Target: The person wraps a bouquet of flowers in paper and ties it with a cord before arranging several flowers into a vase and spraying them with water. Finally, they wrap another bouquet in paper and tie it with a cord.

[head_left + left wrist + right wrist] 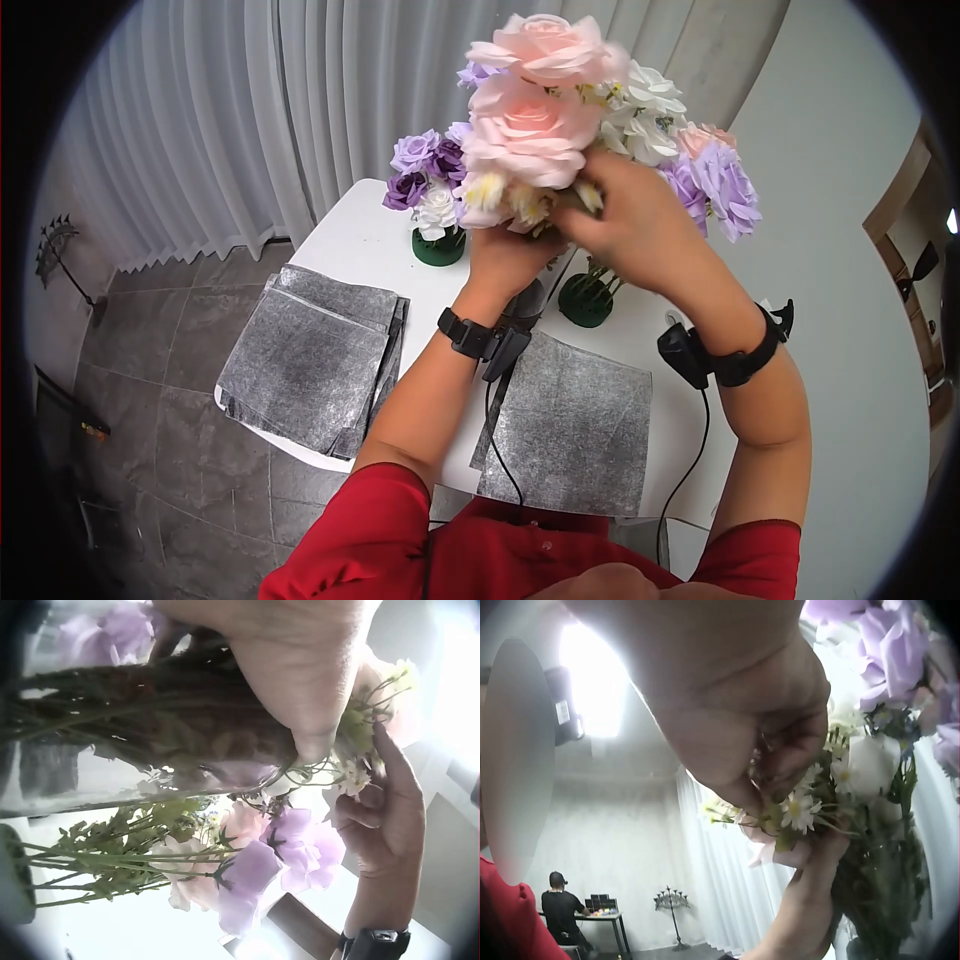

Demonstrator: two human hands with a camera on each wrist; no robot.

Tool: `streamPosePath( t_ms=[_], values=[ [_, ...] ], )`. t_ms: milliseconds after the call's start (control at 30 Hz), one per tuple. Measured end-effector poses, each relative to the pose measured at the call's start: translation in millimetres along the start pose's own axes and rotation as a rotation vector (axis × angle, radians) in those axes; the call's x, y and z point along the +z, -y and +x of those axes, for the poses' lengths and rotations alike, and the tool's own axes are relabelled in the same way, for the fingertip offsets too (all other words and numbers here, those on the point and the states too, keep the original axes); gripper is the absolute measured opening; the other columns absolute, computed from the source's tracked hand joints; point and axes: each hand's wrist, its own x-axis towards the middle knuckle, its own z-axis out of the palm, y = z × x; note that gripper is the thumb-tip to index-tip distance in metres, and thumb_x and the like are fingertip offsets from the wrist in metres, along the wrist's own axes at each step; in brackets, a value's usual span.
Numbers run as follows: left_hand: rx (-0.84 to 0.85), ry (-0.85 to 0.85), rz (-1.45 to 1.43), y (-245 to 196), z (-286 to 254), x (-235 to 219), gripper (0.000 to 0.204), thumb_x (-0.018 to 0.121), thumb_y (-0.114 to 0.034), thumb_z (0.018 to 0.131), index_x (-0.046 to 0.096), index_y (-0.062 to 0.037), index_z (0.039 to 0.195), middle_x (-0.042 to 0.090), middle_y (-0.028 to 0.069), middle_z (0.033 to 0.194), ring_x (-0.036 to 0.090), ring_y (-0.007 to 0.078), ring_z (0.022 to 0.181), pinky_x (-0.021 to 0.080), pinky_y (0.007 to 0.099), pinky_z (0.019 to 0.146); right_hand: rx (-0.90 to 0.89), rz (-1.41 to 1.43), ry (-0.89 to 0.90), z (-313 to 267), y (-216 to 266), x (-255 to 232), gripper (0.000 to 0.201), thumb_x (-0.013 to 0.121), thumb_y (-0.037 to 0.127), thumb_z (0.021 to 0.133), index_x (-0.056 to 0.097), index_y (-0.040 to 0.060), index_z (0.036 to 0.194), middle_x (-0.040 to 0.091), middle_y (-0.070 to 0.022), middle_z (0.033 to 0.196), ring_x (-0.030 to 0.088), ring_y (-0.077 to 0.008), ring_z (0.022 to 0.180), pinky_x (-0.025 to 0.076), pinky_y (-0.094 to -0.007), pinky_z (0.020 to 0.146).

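Above left grip, pink roses

A red shirt is worn with black wrist straps and cables.

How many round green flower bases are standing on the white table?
2. In the head view, one base is under purple and white flowers, left of the left hand; another base shows below the right hand. More could be hidden behind the hands.
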Motion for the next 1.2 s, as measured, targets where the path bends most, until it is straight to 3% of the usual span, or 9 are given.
streamPosePath(
  t_ms=[200,267,433,667,733,767,900,1033,1200],
  values=[
    [-0.057,-0.003,0.040,4,0,-4,0.032,0.063,-0.021,0.077,0.062,-0.0015,0.103,0.066,0.0162,0.094,0.063,0.0330,0.088,0.049,0.0393,0.075,0.143,0.564,-0.376,-6,-24,-18,0.029,0.060,0.015,0.082,0.056,0.0027,0.108,0.063,-0.0092,0.095,0.059,-0.0153,0.068,0.048,-0.0284,0.066],
    [-0.059,-0.084,-0.012,1,0,1,0.027,0.060,-0.022,0.079,0.063,-0.0006,0.095,0.065,0.0187,0.083,0.062,0.0374,0.081,0.048,0.0404,0.070,0.253,0.114,0.006,-6,-34,-18,0.031,0.060,0.014,0.081,0.055,0.0042,0.110,0.061,-0.0081,0.098,0.059,-0.0157,0.074,0.047,-0.0281,0.069],
    [-0.044,-0.077,0.018,3,0,-1,0.024,0.060,-0.022,0.080,0.063,-0.0019,0.093,0.066,0.0165,0.081,0.062,0.0368,0.076,0.048,0.0414,0.067,0.019,-0.226,-0.124,-9,-46,10,0.021,0.064,0.014,0.077,0.060,0.0032,0.094,0.061,-0.0126,0.092,0.060,-0.0325,0.090,0.049,-0.0406,0.075],
    [0.019,-0.057,0.143,4,-1,-2,0.024,0.060,-0.021,0.076,0.063,-0.0026,0.091,0.066,0.0155,0.080,0.062,0.0364,0.075,0.048,0.0424,0.066,0.001,-0.111,-0.326,3,-59,-6,0.017,0.058,0.007,0.080,0.058,0.0041,0.096,0.061,-0.0131,0.093,0.061,-0.0317,0.085,0.049,-0.0369,0.074],
    [0.000,-0.050,0.140,5,-1,-2,0.025,0.060,-0.021,0.074,0.063,-0.0026,0.090,0.065,0.0155,0.080,0.062,0.0365,0.075,0.048,0.0425,0.066,0.027,0.195,-0.520,5,-60,-11,0.016,0.056,0.006,0.081,0.058,0.0047,0.096,0.062,-0.0137,0.090,0.062,-0.0291,0.082,0.048,-0.0350,0.073],
    [-0.002,-0.049,0.139,4,-1,-2,0.025,0.060,-0.021,0.074,0.063,-0.0026,0.090,0.065,0.0155,0.080,0.062,0.0365,0.075,0.048,0.0425,0.066,0.070,0.289,-0.529,4,-51,-14,0.012,0.056,0.004,0.084,0.056,0.0018,0.096,0.063,-0.0063,0.086,0.060,-0.0140,0.082,0.048,-0.0279,0.073],
    [-0.049,-0.064,0.071,2,0,-1,0.026,0.060,-0.022,0.073,0.063,-0.0031,0.091,0.066,0.0149,0.080,0.062,0.0359,0.075,0.049,0.0422,0.066,0.040,0.123,-0.125,-5,-49,-10,0.013,0.056,0.004,0.082,0.057,0.0010,0.094,0.064,-0.0106,0.088,0.063,-0.0203,0.079,0.048,-0.0286,0.071],
    [-0.064,-0.043,-0.022,10,-2,-3,0.037,0.068,-0.032,0.070,0.064,-0.0039,0.094,0.067,0.0118,0.085,0.064,0.0326,0.083,0.050,0.0395,0.073,-0.244,0.320,-0.414,-3,-48,-3,0.017,0.058,0.005,0.079,0.059,0.0039,0.096,0.062,-0.0120,0.093,0.062,-0.0249,0.082,0.049,-0.0308,0.075],
    [0.020,0.003,0.163,3,-1,-3,0.049,0.075,-0.037,0.065,0.063,-0.0065,0.101,0.066,0.0114,0.098,0.062,0.0302,0.093,0.049,0.0382,0.080,-0.224,0.142,-0.196,-10,-28,12,0.023,0.060,0.002,0.073,0.060,0.0039,0.096,0.062,-0.0088,0.092,0.062,-0.0264,0.084,0.050,-0.0328,0.075]
  ],
)
